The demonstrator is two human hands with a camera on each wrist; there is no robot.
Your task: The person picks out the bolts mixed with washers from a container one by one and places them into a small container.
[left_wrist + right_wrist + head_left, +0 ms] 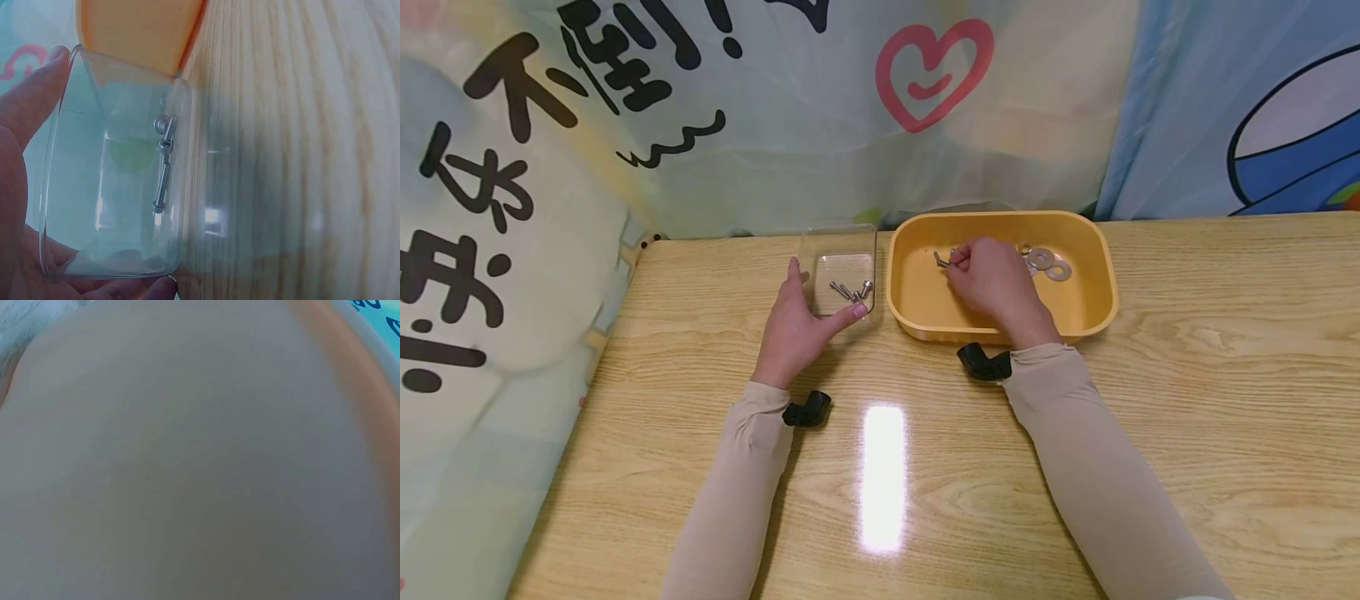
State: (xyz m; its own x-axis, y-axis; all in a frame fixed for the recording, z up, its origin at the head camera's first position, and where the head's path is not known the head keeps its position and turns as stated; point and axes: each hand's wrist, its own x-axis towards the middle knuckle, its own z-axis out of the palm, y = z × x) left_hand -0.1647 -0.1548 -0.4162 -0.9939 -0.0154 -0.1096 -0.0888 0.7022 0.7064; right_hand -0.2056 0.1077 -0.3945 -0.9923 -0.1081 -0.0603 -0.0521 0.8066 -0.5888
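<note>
My left hand (800,331) holds a clear plastic box (841,267), its thumb at the near right corner and its fingers around the left side. Several silver screws (844,291) lie in the box, near its front; the left wrist view shows them through the clear wall. To the right stands a yellow plastic bin (1093,304). Inside it, my right hand (1000,287) pinches a small silver screw (941,260) between thumb and fingertips. Several flat metal washers (1042,258) lie in the bin just right of that hand. The right wrist view is mostly a blurred surface.
Both containers stand side by side at the back of a wooden table (1217,350). A printed cloth (805,175) hangs directly behind them and down the left side. Black wrist-worn devices sit at both cuffs. A bright light reflection (882,475) shows on the tabletop.
</note>
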